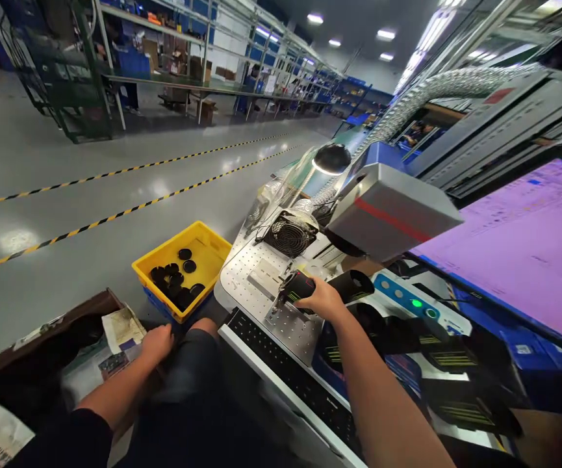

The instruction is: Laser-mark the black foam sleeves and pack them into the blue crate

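My right hand is wrapped round a black cylinder with yellow-green and red markings. The cylinder lies against a small metal fixture on the perforated metal plate. Just to its right is another black cylinder, its open end facing right. Low on the left, beside my knee, my left hand is closed; whatever its fingers may hold is hidden. Next to that hand is an open cardboard box with paper and plastic bags in it.
A yellow bin with several black round caps stands left of the plate. Over the plate hangs a grey machine head; a black fan sits behind. Several black cylinders, a control panel and a monitor are at right, a keyboard in front.
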{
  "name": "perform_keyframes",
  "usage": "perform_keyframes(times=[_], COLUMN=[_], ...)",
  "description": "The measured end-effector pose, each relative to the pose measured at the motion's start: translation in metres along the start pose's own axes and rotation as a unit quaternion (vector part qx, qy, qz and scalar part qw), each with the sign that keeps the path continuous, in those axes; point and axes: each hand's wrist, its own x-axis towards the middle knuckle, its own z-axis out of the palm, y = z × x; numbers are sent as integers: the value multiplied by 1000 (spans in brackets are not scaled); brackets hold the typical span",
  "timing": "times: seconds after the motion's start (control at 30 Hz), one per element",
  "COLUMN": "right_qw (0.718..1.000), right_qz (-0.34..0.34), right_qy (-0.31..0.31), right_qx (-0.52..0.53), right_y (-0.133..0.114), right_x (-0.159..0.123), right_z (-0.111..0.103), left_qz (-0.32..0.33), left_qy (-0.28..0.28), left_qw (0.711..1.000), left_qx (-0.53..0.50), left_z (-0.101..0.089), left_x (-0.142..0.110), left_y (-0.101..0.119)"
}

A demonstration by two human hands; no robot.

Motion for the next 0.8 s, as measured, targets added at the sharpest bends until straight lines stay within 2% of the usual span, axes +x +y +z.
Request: perform_keyframes(times=[0.27, 0.8], right_qw=[1000, 997], right_qz=[30, 68], right_qy=[4, 10], right_qx=[-6, 46], right_y=[5, 13], right_x=[4, 2], right_z=[5, 7], left_qz=[-9, 21], left_qy=[-10, -20], left_qw=[1000, 999], left_qx=[-22, -40], left_z=[-1, -6], left_x=[-1, 2], left_y=[2, 2])
